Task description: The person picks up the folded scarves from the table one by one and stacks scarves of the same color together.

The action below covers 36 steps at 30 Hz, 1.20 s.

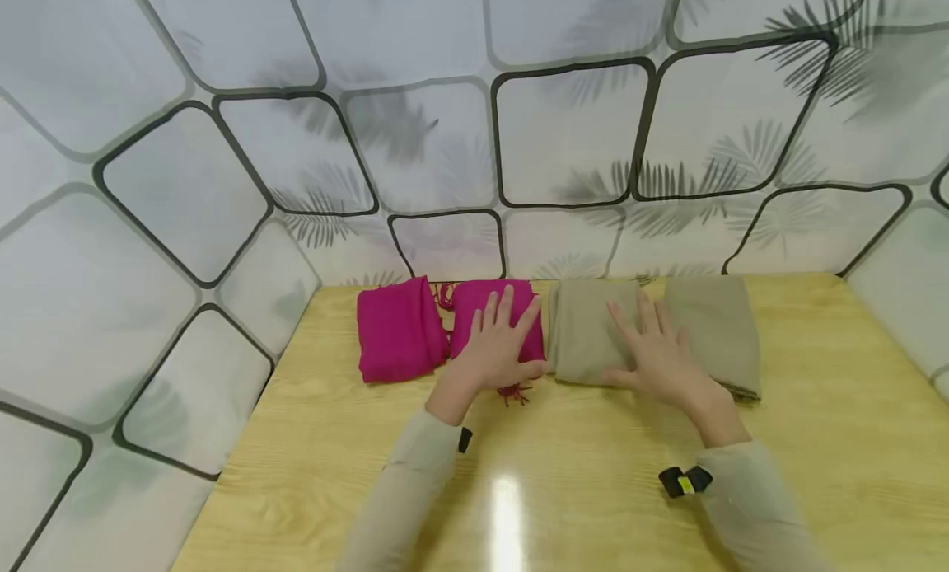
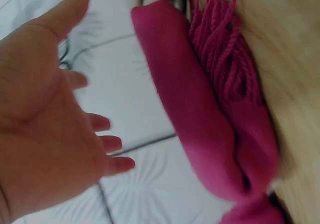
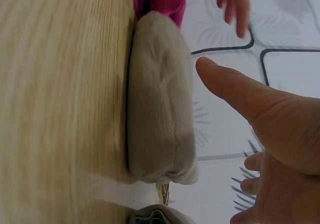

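Observation:
Four folded cloths lie in a row along the back of the table. On the left is a magenta folded cloth; beside it lies a fringed magenta scarf, its twisted tassels clear in the left wrist view. My left hand, fingers spread, hovers over that scarf without touching it. To the right sit a beige folded cloth and another beige folded cloth. Above the gap between these two, my right hand is spread and holds nothing; the right wrist view shows it apart from the fabric.
The wooden table reflects a bright streak of light near its front. Behind and at the sides rises a pale wall covering with dark outlined shapes and leaf prints. Black straps show at the wrists.

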{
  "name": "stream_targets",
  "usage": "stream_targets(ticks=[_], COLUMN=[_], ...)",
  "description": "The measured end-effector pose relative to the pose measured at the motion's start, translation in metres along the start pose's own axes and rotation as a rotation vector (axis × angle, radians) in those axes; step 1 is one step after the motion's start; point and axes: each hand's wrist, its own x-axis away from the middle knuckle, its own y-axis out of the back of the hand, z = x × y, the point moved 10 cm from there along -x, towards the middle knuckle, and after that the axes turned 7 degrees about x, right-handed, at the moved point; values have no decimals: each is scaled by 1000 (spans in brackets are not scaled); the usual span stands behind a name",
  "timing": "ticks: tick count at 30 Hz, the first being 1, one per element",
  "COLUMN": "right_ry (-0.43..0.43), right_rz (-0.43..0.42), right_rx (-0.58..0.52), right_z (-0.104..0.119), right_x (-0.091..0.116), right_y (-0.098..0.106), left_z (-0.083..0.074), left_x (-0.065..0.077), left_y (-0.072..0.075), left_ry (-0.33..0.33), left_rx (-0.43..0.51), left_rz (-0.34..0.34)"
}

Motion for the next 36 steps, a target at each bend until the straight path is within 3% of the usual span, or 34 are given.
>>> stream_targets(ticks=[5, 7, 11, 13, 16, 24, 36], right_ry=[34, 56, 78, 86, 117, 118, 132], right_rz=[59, 110, 200, 211, 202, 209, 225], right_rx=[62, 69, 53, 36, 0, -49, -50], right_z=[-6, -7, -10, -10, -5, -9, -7], right_x=[-22, -32, -45, -46, -44, -41, -39], right_y=[-2, -17, -53, -63, -62, -56, -49], left_z=[-25, -34, -41, -39, -36, -43, -48], left_x=[-42, -54, -69, -72, -72, -73, -72], left_y=[-12, -23, -58, -72, -80, -79, -79], left_ry=[-103, -133, -128, -114, -90, -53, -67], left_rx=[12, -16, -98, -108, -93, -13, -28], left_rz=[75, 121, 230, 275, 314, 369, 357])
